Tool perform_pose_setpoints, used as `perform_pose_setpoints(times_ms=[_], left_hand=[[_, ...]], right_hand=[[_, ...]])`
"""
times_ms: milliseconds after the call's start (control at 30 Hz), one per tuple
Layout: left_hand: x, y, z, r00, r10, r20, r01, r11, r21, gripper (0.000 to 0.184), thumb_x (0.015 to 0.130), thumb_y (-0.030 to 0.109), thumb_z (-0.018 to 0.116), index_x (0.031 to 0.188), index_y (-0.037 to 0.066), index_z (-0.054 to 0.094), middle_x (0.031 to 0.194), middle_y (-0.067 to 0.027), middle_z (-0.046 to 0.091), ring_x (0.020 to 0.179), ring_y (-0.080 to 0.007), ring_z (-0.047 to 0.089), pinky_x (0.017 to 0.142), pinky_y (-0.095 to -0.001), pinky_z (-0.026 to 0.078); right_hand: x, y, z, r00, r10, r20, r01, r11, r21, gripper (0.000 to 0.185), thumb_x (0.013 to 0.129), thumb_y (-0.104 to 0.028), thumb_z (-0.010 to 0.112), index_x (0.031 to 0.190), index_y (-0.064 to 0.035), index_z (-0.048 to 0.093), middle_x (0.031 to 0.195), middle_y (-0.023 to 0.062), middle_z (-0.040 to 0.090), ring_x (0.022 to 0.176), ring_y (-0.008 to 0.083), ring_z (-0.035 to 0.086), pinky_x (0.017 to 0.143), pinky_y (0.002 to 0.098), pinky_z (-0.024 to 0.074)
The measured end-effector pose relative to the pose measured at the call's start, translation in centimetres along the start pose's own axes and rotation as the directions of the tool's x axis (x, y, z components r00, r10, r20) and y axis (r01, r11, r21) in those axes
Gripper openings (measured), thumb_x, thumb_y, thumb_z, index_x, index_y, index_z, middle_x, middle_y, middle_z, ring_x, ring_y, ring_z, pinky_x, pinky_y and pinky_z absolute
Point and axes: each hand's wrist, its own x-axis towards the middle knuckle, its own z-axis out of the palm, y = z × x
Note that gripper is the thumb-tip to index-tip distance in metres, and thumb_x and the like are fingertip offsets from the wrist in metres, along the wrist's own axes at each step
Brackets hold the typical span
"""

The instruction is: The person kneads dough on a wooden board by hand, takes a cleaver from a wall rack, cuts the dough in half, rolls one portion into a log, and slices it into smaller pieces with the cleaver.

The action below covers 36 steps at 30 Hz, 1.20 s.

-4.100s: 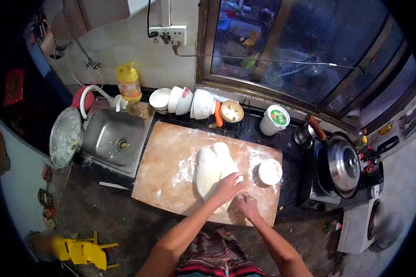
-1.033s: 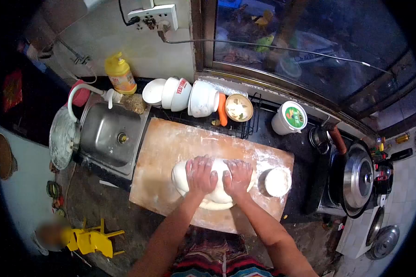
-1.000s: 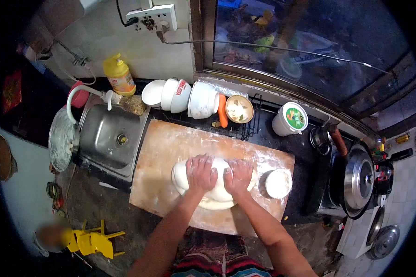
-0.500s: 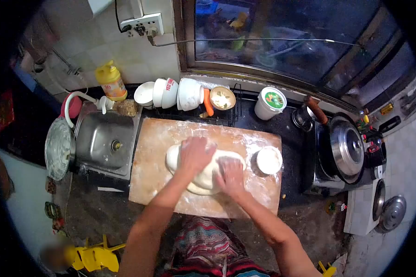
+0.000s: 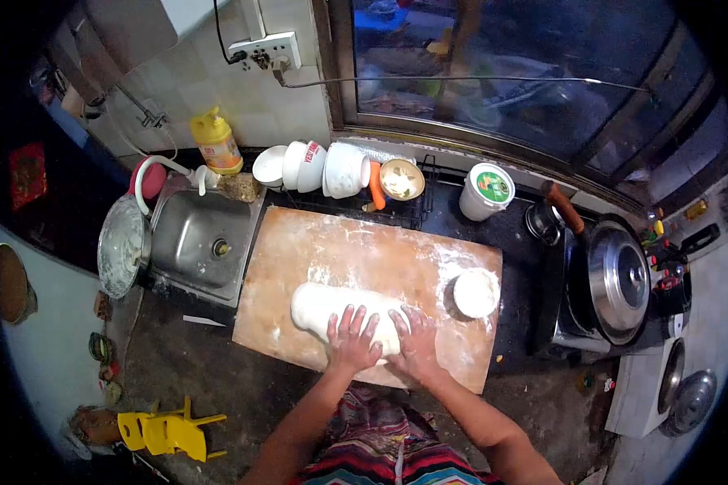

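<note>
Under both hands lies a wooden board (image 5: 283, 250), likely floured against sticking. Beneath the palms, a plump dough roll (image 5: 311, 309); left hand (image 5: 352, 341) and right hand (image 5: 416, 343) rest on it, fingers spread. Beyond the right hand, a white container (image 5: 476, 293), presumably placed for reach.

Both bare forearms (image 5: 471, 410) reach in from the near edge, slanting toward each other. The left hand (image 5: 352, 343) and right hand (image 5: 416, 343) lie side by side, palms down and just apart, with fingers (image 5: 347, 319) spread and pointing to the far side. The left thumb (image 5: 374, 351) angles right; the wrists (image 5: 340, 372) stand wider apart than the fingertips.
</note>
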Motion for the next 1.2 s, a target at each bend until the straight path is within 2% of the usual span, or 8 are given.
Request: perform_pose_setpoints(times_ms=[333, 500, 600, 733, 867, 967, 1067, 1200], left_hand=[[16.2, -6.8, 6.9, 0.998, -0.069, -0.01, 0.068, 0.989, -0.13, 0.044, 0.081, 0.032, 0.06, 0.114, 0.004, 0.064, 0.114, -0.0134, 0.062, 0.112, -0.0324, 0.054, 0.102, -0.0532, 0.035], [21.7, -7.1, 7.2, 0.991, -0.135, 0.024, 0.136, 0.99, -0.029, 0.03, 0.089, 0.029, 0.056, 0.075, 0.005, 0.068, 0.078, -0.0136, 0.066, 0.084, -0.0324, 0.062, 0.086, -0.045, 0.044], [20.1, -6.3, 6.0, 0.981, -0.173, 0.088, 0.175, 0.984, -0.027, 0.03, 0.089, 0.031, 0.057, 0.079, 0.004, 0.068, 0.081, -0.0149, 0.066, 0.086, -0.033, 0.062, 0.086, -0.0456, 0.043], [12.0, -2.9, -0.6, 0.982, -0.146, 0.116, 0.155, 0.986, -0.067, 0.037, 0.088, 0.028, 0.059, 0.113, 0.002, 0.065, 0.111, -0.0171, 0.063, 0.106, -0.0338, 0.056, 0.096, -0.0489, 0.039], [1.4, 1.9, -4.2, 0.991, -0.119, 0.056, 0.119, 0.993, 0.007, 0.04, 0.081, 0.018, 0.063, 0.117, 0.001, 0.062, 0.117, -0.0205, 0.057, 0.109, -0.0368, 0.054, 0.097, -0.0519, 0.038], [-3.4, 1.6, -6.6, 0.968, -0.095, 0.231, 0.134, 0.978, -0.16, 0.042, 0.078, 0.016, 0.064, 0.117, 0.001, 0.061, 0.119, -0.0214, 0.056, 0.112, -0.0369, 0.052, 0.096, -0.0547, 0.038], [-4.5, -3.0, -6.2, 0.995, 0.065, -0.077, -0.07, 0.995, -0.071, 0.047, 0.076, 0.016, 0.065, 0.122, 0.004, 0.06, 0.125, -0.0206, 0.055, 0.121, -0.0385, 0.049, 0.1, -0.0577, 0.035], [0.5, -6.3, -5.1, 0.999, -0.038, 0.031, 0.038, 0.999, 0.011, 0.049, 0.08, 0.027, 0.059, 0.125, 0.008, 0.06, 0.133, -0.0161, 0.053, 0.129, -0.0377, 0.045, 0.107, -0.0597, 0.029]], right_hand=[[14.1, 5.0, -1.1, 0.985, 0.136, -0.101, -0.135, 0.991, 0.026, 0.072, 0.073, -0.04, 0.08, 0.132, -0.0077, 0.055, 0.121, 0.0178, 0.061, 0.11, 0.0351, 0.059, 0.093, 0.048, 0.0455], [17.8, 6.7, -1.3, 0.963, 0.263, -0.066, -0.253, 0.958, 0.134, 0.071, 0.081, -0.046, 0.072, 0.138, -0.0083, 0.051, 0.136, 0.0202, 0.055, 0.12, 0.0365, 0.057, 0.1, 0.044, 0.0453], [17.2, 6.8, -2.9, 0.968, 0.229, 0.104, -0.241, 0.963, 0.123, 0.068, 0.082, -0.047, 0.069, 0.139, -0.0134, 0.052, 0.137, 0.021, 0.055, 0.122, 0.0342, 0.056, 0.103, 0.0441, 0.0438], [13.2, 5.5, -5.3, 0.972, 0.071, 0.223, -0.144, 0.932, 0.334, 0.054, 0.085, -0.043, 0.065, 0.132, -0.0178, 0.06, 0.135, 0.0204, 0.056, 0.124, 0.0339, 0.055, 0.105, 0.0426, 0.0419], [6.3, -3.4, -0.9, 0.971, 0.147, -0.188, -0.104, 0.97, 0.22, 0.054, 0.084, -0.034, 0.059, 0.132, -0.0098, 0.06, 0.13, 0.0199, 0.058, 0.124, 0.0371, 0.051, 0.108, 0.0453, 0.0355], [1.5, -4.3, 3.6, 0.924, -0.108, -0.367, 0.052, 0.986, -0.16, 0.055, 0.084, -0.032, 0.057, 0.137, -0.0151, 0.055, 0.135, 0.0157, 0.053, 0.128, 0.036, 0.047, 0.112, 0.0537, 0.0245], [-0.7, -3.2, 4.7, 0.957, -0.111, -0.267, 0.082, 0.99, -0.117, 0.056, 0.084, -0.032, 0.061, 0.138, -0.0222, 0.053, 0.143, 0.0072, 0.047, 0.136, 0.0289, 0.038, 0.113, 0.0586, 0.0163], [1.2, -2.1, 4.3, 0.969, -0.122, -0.216, 0.091, 0.985, -0.148, 0.06, 0.079, -0.034, 0.064, 0.137, -0.0236, 0.054, 0.141, 0.0064, 0.049, 0.135, 0.0276, 0.039, 0.113, 0.0576, 0.0183]])
